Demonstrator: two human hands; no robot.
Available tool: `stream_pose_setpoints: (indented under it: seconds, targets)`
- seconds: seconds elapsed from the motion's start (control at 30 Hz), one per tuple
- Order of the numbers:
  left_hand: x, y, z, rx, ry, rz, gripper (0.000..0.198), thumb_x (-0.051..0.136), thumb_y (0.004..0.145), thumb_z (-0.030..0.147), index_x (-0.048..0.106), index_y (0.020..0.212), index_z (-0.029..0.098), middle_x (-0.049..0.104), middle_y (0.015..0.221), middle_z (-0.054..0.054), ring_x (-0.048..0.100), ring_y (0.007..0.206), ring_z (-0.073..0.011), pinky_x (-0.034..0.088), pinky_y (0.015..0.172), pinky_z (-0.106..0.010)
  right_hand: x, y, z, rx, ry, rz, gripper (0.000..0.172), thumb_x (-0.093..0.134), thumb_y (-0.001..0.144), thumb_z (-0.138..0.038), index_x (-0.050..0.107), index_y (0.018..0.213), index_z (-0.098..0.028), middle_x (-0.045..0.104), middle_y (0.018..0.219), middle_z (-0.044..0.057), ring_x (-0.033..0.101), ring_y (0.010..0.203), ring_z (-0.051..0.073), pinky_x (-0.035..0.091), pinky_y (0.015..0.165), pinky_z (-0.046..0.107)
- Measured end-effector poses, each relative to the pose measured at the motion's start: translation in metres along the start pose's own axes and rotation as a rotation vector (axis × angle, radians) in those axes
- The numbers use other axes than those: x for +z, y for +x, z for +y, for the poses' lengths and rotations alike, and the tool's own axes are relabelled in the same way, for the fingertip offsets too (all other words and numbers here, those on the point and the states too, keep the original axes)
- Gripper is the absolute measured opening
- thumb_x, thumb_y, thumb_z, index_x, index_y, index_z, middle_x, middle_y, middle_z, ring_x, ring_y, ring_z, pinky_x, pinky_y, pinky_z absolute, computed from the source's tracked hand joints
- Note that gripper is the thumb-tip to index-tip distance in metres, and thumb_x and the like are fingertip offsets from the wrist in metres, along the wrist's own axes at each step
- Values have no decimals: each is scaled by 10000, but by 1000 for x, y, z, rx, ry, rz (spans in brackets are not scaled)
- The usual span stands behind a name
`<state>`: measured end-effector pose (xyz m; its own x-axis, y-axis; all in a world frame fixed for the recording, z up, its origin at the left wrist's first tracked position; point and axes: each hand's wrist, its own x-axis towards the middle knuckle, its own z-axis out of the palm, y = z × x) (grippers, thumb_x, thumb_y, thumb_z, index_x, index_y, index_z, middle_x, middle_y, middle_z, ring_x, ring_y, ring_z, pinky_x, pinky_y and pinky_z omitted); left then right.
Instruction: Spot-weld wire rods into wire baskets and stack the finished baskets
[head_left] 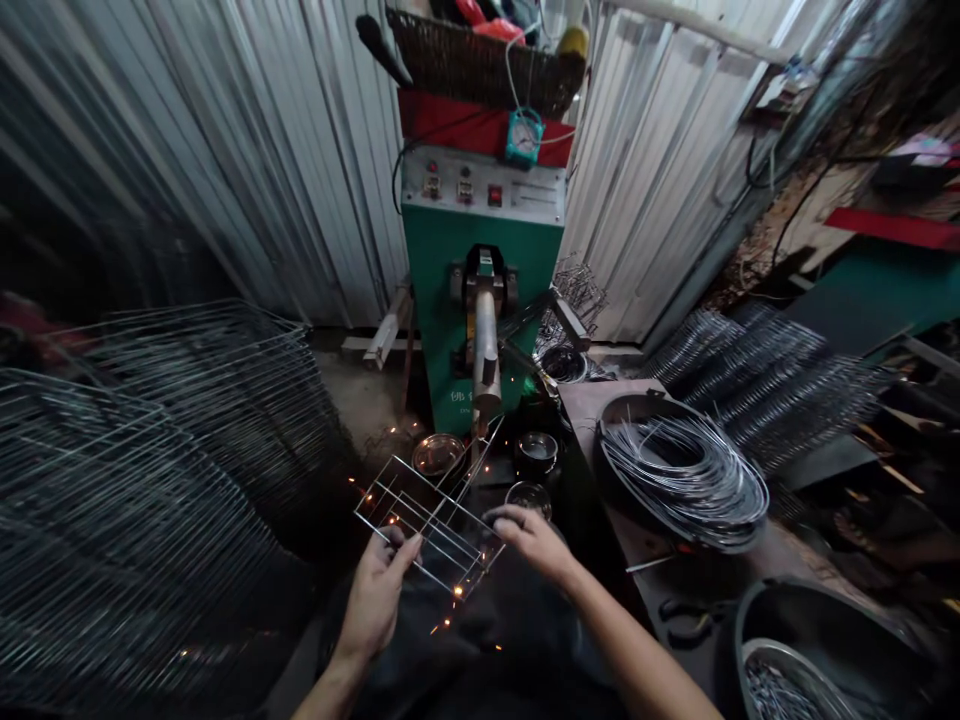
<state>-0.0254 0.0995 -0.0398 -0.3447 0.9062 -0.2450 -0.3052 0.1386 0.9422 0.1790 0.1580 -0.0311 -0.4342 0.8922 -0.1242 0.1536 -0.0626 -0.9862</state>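
The left hand [375,590] is curled closed round the near edge of a welded wire rack [427,525], which sits tilted just below the electrode [476,425] of a green spot welder [442,300]; the right hand [532,540] lies half open over the rack's right side, though whether it grips, I can't tell. Sparks [450,592] scatter around it; the rack looks light but stiff, a little springy — best held by its outer wires, away from the weld. Stacked racks [97,500] lean to the left.
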Motion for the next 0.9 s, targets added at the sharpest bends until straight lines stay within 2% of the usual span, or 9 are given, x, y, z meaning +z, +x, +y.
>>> stream_pose_setpoints:
  seconds: [0.07, 0.13, 0.33, 0.5, 0.63, 0.7, 0.77, 0.9]
  targets:
    - [1, -1, 0, -48, -45, 0, 396, 738, 559, 401, 462, 745, 187, 514, 539, 65, 470, 518, -84, 392, 519, -199, 9, -18, 4, -45, -102, -19, 244, 535, 786, -421, 618, 769, -192, 601, 723, -3, 545, 713, 149, 402, 662, 248]
    - [2, 0, 2, -92, -77, 8, 432, 753, 525, 406, 456, 752, 189, 515, 532, 70, 473, 509, -84, 395, 511, -200, 17, -23, 7, -66, -139, 18, 281, 497, 809, -425, 575, 681, -187, 540, 636, -22, 499, 634, 128, 376, 612, 232]
    - [7, 3, 7, -139, -87, 64, 509, 778, 446, 413, 452, 763, 184, 526, 546, 69, 486, 524, -81, 395, 512, -191, 18, -8, 5, -72, -109, 45, 331, 487, 804, -472, 546, 671, -175, 474, 588, -31, 436, 581, 113, 337, 553, 216]
    - [8, 6, 14, -145, -66, 42, 517, 779, 453, 412, 451, 781, 185, 528, 550, 72, 491, 535, -81, 400, 525, -189, 16, -3, 6, -62, -44, 61, 321, 512, 791, -470, 574, 671, -180, 493, 584, -31, 439, 560, 116, 333, 552, 221]
    - [3, 14, 13, -136, -39, 36, 509, 783, 456, 422, 456, 767, 186, 520, 542, 70, 470, 520, -79, 385, 513, -186, 24, -3, 10, -51, -20, 63, 320, 508, 799, -467, 604, 682, -185, 525, 593, -26, 471, 582, 128, 354, 569, 222]
    - [-5, 12, 9, -140, -30, -3, 493, 780, 473, 429, 456, 758, 190, 512, 545, 70, 467, 524, -82, 384, 525, -192, 31, -12, 14, -66, -44, 75, 339, 492, 809, -471, 609, 666, -187, 533, 591, -19, 486, 587, 136, 365, 578, 231]
    - [-16, 4, 1, -152, -8, -65, 445, 763, 524, 420, 460, 761, 197, 508, 562, 67, 469, 538, -90, 382, 540, -202, 38, -29, 20, -72, -80, 30, 352, 477, 819, -477, 637, 687, -192, 566, 617, -6, 522, 609, 152, 390, 602, 246]
    - [-39, -24, -10, -88, 133, -198, 277, 685, 661, 372, 478, 714, 194, 479, 574, 53, 441, 564, -95, 365, 568, -209, 37, -73, 45, -98, -113, -128, 387, 550, 758, -529, 678, 948, -217, 651, 918, 64, 590, 875, 229, 432, 794, 316]
